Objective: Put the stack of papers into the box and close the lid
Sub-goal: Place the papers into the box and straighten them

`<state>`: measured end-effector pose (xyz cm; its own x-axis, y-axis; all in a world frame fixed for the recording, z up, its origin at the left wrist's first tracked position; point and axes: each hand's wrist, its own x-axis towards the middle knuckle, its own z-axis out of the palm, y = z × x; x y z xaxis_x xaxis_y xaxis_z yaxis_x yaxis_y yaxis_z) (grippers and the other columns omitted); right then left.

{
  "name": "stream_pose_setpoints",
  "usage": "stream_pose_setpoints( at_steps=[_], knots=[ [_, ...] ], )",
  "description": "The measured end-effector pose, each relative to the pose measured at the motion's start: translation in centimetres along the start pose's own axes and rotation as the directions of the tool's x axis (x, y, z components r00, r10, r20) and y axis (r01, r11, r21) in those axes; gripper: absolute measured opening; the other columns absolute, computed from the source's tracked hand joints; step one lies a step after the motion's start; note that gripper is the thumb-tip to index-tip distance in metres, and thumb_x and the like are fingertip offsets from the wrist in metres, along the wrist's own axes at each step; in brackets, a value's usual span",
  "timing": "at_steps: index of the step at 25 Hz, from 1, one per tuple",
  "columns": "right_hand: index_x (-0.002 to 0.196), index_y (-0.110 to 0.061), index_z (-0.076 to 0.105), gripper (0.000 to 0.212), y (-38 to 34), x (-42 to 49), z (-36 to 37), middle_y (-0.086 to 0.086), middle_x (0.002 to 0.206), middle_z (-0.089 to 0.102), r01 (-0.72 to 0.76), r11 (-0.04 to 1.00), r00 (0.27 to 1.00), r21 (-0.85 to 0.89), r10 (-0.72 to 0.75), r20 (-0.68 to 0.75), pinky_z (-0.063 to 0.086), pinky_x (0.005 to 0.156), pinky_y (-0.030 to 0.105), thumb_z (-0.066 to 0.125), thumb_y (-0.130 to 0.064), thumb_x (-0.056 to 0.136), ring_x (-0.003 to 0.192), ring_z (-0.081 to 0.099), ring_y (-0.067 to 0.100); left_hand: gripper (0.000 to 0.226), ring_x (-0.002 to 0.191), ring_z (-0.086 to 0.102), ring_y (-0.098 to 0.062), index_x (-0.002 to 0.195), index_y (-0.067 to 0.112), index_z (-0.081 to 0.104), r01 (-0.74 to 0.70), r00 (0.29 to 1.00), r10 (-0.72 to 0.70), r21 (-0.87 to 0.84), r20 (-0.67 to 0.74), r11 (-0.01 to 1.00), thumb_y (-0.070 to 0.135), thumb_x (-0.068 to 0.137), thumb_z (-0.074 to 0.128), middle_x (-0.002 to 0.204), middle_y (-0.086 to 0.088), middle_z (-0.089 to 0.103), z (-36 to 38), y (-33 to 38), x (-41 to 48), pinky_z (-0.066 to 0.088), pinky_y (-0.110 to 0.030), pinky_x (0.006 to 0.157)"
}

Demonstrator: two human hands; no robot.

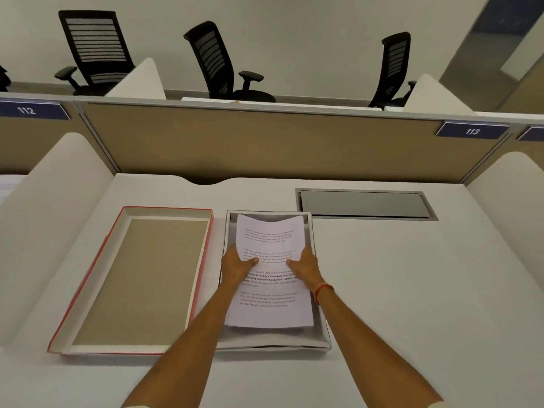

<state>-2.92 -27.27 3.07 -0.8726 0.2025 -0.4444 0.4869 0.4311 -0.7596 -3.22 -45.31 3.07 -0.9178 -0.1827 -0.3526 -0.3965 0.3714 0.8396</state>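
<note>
A stack of printed white papers [269, 301] hangs over the open grey box [273, 343] in the middle of the desk, its far end sagging into the box. My left hand [237, 267] grips the stack's left edge and my right hand [306, 267] grips its right edge, thumbs on top. The near end of the stack sits low inside the box; I cannot tell whether it touches the bottom. The lid [138, 281], red-edged with a tan inside, lies upside down on the desk just left of the box.
A grey metal cable hatch [365, 204] is set into the desk at the back right. White side dividers [50, 219] flank the desk and a tan partition [265, 142] closes the back. Black office chairs [217, 63] stand beyond it.
</note>
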Motion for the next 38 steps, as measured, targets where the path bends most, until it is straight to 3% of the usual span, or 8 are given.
stream_pose_setpoints(
  at_steps=[12, 16, 18, 21, 26, 30, 34, 38],
  knots=[
    [0.12, 0.002, 0.056, 0.025, 0.0, 0.7, -0.8, 0.023, 0.119, 0.065, -0.11, 0.993, 0.991, -0.034, 0.112, 0.079, 0.055, 0.087, 0.037, 0.052, -0.006, 0.097, 0.106, 0.066, 0.037, 0.049, 0.12, 0.061, -0.037, 0.128, 0.0, 0.051, 0.061, 0.998, -0.062, 0.04, 0.014, 0.997, 0.009, 0.085, 0.072, 0.133, -0.019, 0.06, 0.5, -0.8, 0.8, 0.054, -0.044, 0.096],
    [0.092, -0.003, 0.055, 0.008, 0.0, 0.8, -0.9, 0.014, 0.089, 0.063, -0.132, 0.991, 0.99, -0.014, 0.133, 0.039, 0.054, 0.074, 0.033, 0.048, -0.006, 0.096, 0.082, 0.061, 0.028, 0.037, 0.111, 0.065, -0.037, 0.121, -0.001, 0.058, 0.071, 0.997, -0.071, 0.038, -0.003, 0.997, 0.003, 0.086, 0.069, 0.127, -0.021, 0.064, 0.6, -0.9, 0.7, 0.052, -0.03, 0.075],
    [0.075, -0.01, 0.051, 0.022, -0.4, 0.8, -0.8, 0.003, 0.075, 0.056, -0.134, 0.991, 0.991, -0.027, 0.134, -0.018, 0.051, 0.066, 0.03, 0.05, -0.007, 0.096, 0.074, 0.059, 0.022, 0.03, 0.104, 0.068, -0.036, 0.116, -0.002, 0.061, 0.083, 0.996, -0.082, 0.057, -0.019, 0.995, 0.003, 0.086, 0.068, 0.121, -0.021, 0.067, 0.4, -0.9, 0.7, 0.051, -0.027, 0.065],
    [0.065, -0.017, 0.043, 0.033, -0.8, 0.8, -1.1, 0.0, 0.069, 0.05, -0.136, 0.99, 0.988, -0.048, 0.131, -0.084, 0.05, 0.069, 0.029, 0.054, -0.005, 0.095, 0.072, 0.057, 0.021, 0.029, 0.101, 0.068, -0.037, 0.114, -0.002, 0.06, 0.109, 0.993, -0.106, 0.061, -0.047, 0.992, 0.001, 0.086, 0.067, 0.118, -0.021, 0.067, 0.2, -0.7, 0.9, 0.054, -0.032, 0.07],
    [0.072, -0.006, 0.046, 0.023, -0.4, 1.3, -1.9, 0.011, 0.084, 0.055, -0.181, 0.983, 0.981, 0.0, 0.181, -0.075, 0.045, 0.056, 0.023, 0.059, -0.003, 0.091, 0.083, 0.057, 0.028, 0.024, 0.098, 0.069, -0.039, 0.107, -0.002, 0.062, 0.133, 0.989, -0.126, 0.084, -0.082, 0.988, 0.0, 0.084, 0.068, 0.114, -0.021, 0.068, -0.3, -0.4, 1.2, 0.056, -0.034, 0.071],
    [0.096, -0.001, 0.049, 0.005, -0.3, 1.9, -2.1, 0.016, 0.099, 0.056, -0.221, 0.973, 0.973, 0.066, 0.225, -0.058, 0.049, 0.074, 0.031, 0.053, -0.002, 0.093, 0.088, 0.057, 0.029, 0.012, 0.089, 0.068, -0.033, 0.093, 0.002, 0.059, 0.171, 0.984, -0.169, 0.024, -0.053, 0.985, 0.004, 0.085, 0.068, 0.104, -0.018, 0.068, -1.1, -0.4, 1.6, 0.051, -0.029, 0.059],
    [0.096, -0.002, 0.048, 0.002, -0.5, 2.0, -2.3, 0.012, 0.089, 0.053, -0.266, 0.955, 0.96, 0.13, 0.275, -0.055, 0.043, 0.059, 0.027, 0.047, -0.004, 0.095, 0.068, 0.05, 0.021, 0.008, 0.081, 0.062, -0.029, 0.09, 0.002, 0.057, 0.234, 0.971, -0.235, -0.03, -0.036, 0.972, 0.01, 0.093, 0.056, 0.086, -0.013, 0.063, -1.5, -0.5, 2.1, 0.053, -0.036, 0.075],
    [0.095, -0.004, 0.046, 0.002, -0.3, 2.1, -2.2, 0.012, 0.086, 0.049, -0.287, 0.948, 0.955, 0.136, 0.294, -0.033, 0.037, 0.054, 0.024, 0.044, -0.004, 0.095, 0.059, 0.041, 0.017, 0.019, 0.07, 0.055, -0.022, 0.086, 0.003, 0.054, 0.29, 0.956, -0.292, -0.051, -0.038, 0.956, 0.009, 0.097, 0.041, 0.074, -0.007, 0.054, -1.6, -0.3, 2.0, 0.043, -0.028, 0.06]
  ],
)
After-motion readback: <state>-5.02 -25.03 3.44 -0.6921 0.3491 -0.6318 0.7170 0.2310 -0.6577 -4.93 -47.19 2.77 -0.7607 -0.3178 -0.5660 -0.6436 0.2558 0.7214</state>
